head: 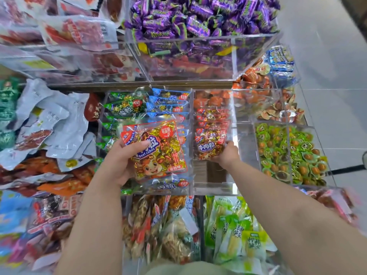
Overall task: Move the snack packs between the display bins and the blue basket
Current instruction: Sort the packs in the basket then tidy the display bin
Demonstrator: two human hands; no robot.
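Pale grey tiled floor (pixel 327 76) — glossy, brightly lit

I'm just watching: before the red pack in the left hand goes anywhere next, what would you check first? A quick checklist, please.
1. Grip: the left hand holds the red beef pack securely: ok, thumb across its front.
2. Match: the pack suits the row of red packs in the clear bin: ok, same print.
3. Room in that compartment: ok, bare floor before the row.
4. Support: the right hand steadies the row: ok, it holds the front pack.
5. Reach of the blue basket: cannot tell, out of view.
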